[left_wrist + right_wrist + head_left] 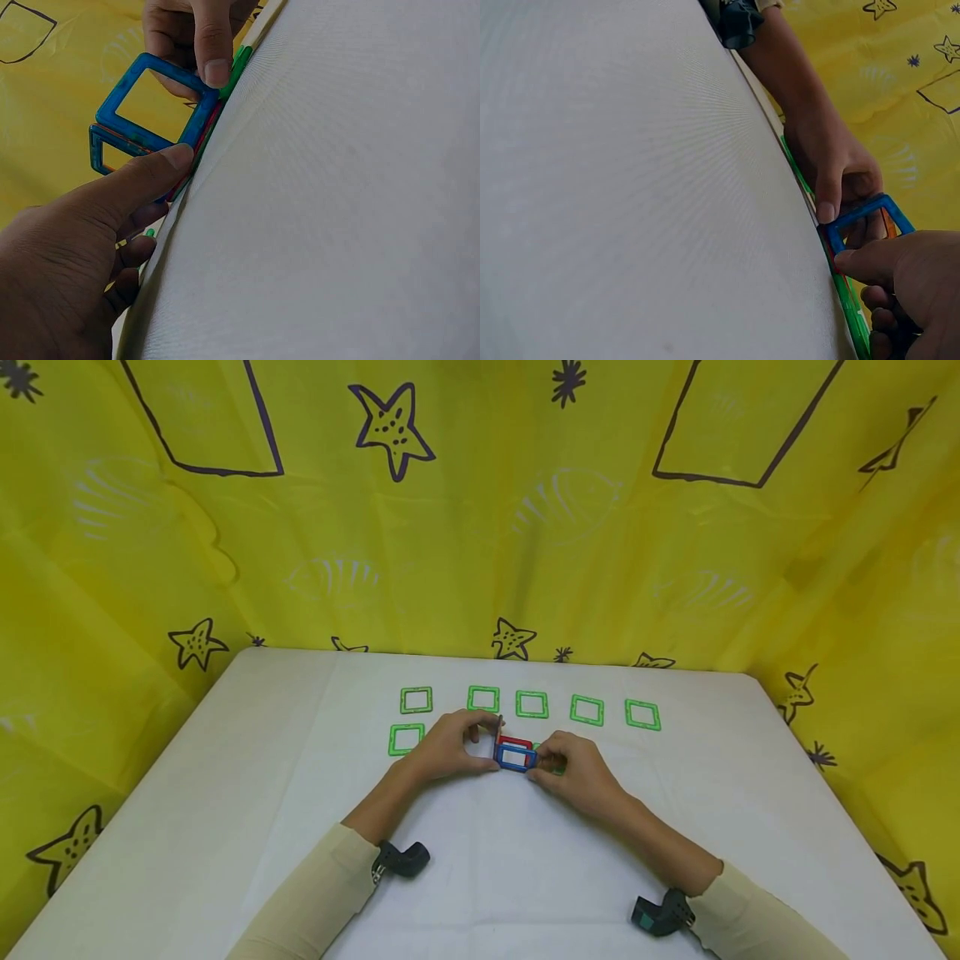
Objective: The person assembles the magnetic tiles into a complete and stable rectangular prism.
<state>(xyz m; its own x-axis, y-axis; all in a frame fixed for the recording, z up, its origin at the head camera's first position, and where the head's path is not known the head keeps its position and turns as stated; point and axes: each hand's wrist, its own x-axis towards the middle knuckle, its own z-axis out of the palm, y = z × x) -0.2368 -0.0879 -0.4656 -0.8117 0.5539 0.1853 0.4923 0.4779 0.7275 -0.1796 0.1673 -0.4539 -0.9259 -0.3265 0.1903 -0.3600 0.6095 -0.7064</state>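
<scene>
A blue square-framed magnetic tile (120, 85) stands tilted up at the front of a small build on the white table. My left hand (450, 745) grips the build's left side, thumb at the tile's lower left corner. There a second blue-edged tile (95, 150) joins it along an edge. My right hand (581, 770) pinches the right corner of the front tile between thumb and fingers. Just behind it lies a red tile (516, 740). Part of a green tile (850, 309) shows low beside the right fingers, mostly hidden by the hand.
Several green square tiles lie flat in a row behind the hands, from the left one (416, 712) to the right one (643, 727). Another green tile (406, 752) lies by the left wrist. A yellow patterned curtain (480, 527) hangs around the white table (480, 877).
</scene>
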